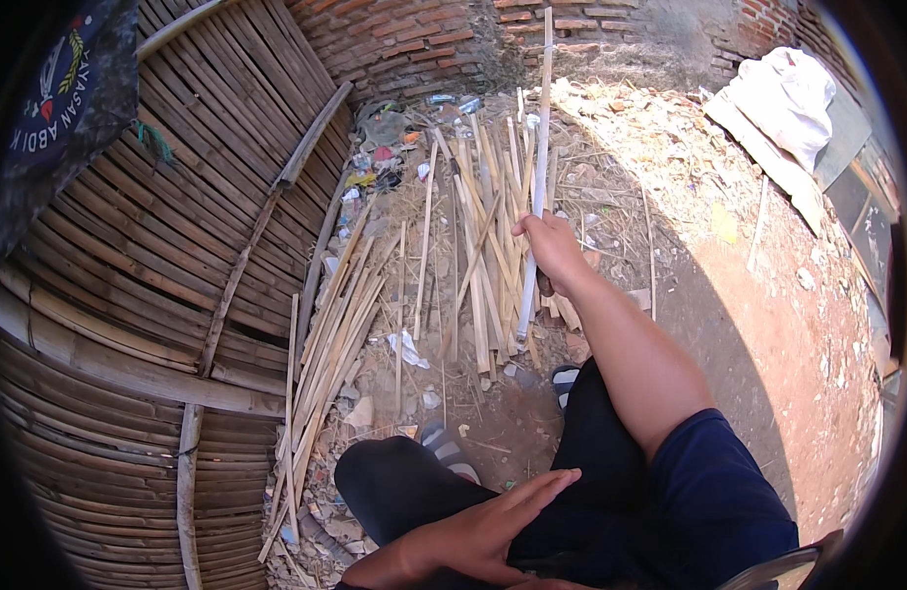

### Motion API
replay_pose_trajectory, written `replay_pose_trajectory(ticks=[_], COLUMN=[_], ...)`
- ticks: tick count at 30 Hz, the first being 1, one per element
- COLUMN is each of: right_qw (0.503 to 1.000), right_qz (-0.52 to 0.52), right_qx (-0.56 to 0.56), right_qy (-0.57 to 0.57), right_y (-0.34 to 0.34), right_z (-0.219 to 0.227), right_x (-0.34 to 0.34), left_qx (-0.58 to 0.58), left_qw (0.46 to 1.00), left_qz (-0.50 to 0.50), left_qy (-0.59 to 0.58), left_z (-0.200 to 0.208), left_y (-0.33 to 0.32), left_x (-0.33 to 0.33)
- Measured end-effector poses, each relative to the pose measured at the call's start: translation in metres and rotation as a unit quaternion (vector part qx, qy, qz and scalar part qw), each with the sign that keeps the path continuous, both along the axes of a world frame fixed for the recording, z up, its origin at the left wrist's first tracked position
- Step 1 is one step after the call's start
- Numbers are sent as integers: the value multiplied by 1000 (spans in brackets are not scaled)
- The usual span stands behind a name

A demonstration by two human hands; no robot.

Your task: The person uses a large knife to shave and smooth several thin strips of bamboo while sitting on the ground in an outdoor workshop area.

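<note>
Your left hand rests flat and open on your knee, holding nothing. Farther out, your right hand is clamped on the long bamboo strip, whose long axis runs away from you, above the strip pile.

The right hand closes around a long pale bamboo strip, so the part of the strip inside the palm is hidden, and its lower end is lost among the bamboo strips lying on the ground. The left hand lies flat on the dark trousers; its wrist is cut off by the lower edge. The litter by the woven bamboo wall is too small to tell. A blue cloth is cut off at the upper left corner.
</note>
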State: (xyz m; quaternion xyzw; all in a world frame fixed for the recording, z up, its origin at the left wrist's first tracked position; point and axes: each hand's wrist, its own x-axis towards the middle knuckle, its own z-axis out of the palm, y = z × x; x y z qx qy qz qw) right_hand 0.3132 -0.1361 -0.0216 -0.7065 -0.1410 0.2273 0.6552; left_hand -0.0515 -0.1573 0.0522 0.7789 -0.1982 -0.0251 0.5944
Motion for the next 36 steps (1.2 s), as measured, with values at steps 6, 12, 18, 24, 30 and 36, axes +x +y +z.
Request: replay_pose_trajectory(ticks=[6,12,18,24,30,36], right_qw=[999,999,999,1000,1000,1000], right_qz=[-10,-3,-17,4,-8,12], right_qx=[23,35,31,2,3,-20], right_qy=[37,27,-2,10,8,15], right_y=[-4,-5,-14,-9,-17,-16], right_z=[5,11,14,24,9,8], right_x=[3,-1,2,-6,7,-3], left_qx=[-29,6,107,49,163,237], left_qw=[982,888,739,478,371,378], left_qz=[102,294,487,684,720,714], left_qy=[-158,-353,-453,-549,-563,-539], left_z=[-27,-54,-19,68,105,100], left_y=[-28,-51,-17,11,55,68], left_x=[-1,0,-19,-70,-108,-136])
